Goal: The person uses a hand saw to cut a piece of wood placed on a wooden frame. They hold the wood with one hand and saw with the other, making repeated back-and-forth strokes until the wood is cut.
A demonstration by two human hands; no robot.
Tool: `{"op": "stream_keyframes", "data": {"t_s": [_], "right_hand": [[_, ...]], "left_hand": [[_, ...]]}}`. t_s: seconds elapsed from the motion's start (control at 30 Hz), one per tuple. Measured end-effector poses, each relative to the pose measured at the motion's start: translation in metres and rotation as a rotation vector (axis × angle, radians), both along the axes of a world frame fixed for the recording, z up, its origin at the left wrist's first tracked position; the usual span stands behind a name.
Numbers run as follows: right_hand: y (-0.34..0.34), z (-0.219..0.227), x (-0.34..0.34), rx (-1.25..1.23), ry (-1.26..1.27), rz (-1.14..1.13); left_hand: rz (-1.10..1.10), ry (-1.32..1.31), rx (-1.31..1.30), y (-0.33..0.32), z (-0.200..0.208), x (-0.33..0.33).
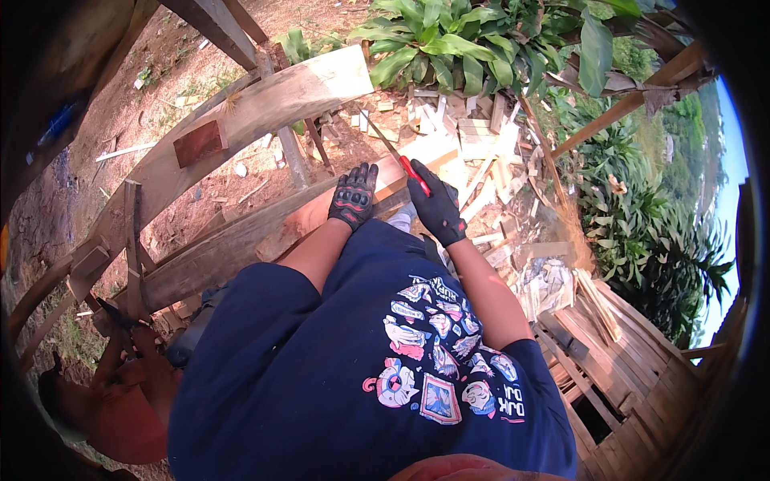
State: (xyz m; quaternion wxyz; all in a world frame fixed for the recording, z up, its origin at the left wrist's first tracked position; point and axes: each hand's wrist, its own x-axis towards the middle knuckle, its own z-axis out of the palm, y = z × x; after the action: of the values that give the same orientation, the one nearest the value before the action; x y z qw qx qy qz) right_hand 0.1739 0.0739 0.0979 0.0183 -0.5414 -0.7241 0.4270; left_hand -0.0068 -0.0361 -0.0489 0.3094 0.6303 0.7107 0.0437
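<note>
My right hand, in a black glove, is closed around the red handle of a handsaw. The long narrow blade points away and to the left, over the end of a thick wooden plank. Whether its edge touches the wood I cannot tell. Flat on that plank lies my left hand, gloved in black with red trim, its fingers stretched out and holding nothing. The plank runs from the lower left toward the middle, and its near-right end is paler, freshly cut wood.
A large curved timber with a notch arches beyond the plank on wooden supports. Offcuts litter the ground ahead and right. Leafy plants grow behind. A co-worker in a red top crouches lower left. A slatted wooden platform is at right.
</note>
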Motion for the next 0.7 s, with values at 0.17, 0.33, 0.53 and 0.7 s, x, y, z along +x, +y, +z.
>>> {"op": "stream_keyframes", "data": {"t_s": [0.17,0.33,0.53,0.7], "right_hand": [[0.0,0.0,-0.01,-0.018,-0.058,-0.003],[-0.043,0.066,0.06,0.255,-0.064,0.27],[-0.049,0.135,0.07,-0.025,-0.054,-0.041],[-0.005,0.067,0.015,-0.127,-0.12,-0.087]], "left_hand": [[0.007,-0.017,0.045,-0.001,0.009,0.001],[0.036,0.007,0.084,-0.005,-0.003,0.003],[0.021,0.005,0.018,-0.001,0.0,0.002],[0.036,0.01,0.042,-0.003,-0.012,0.003]]}}
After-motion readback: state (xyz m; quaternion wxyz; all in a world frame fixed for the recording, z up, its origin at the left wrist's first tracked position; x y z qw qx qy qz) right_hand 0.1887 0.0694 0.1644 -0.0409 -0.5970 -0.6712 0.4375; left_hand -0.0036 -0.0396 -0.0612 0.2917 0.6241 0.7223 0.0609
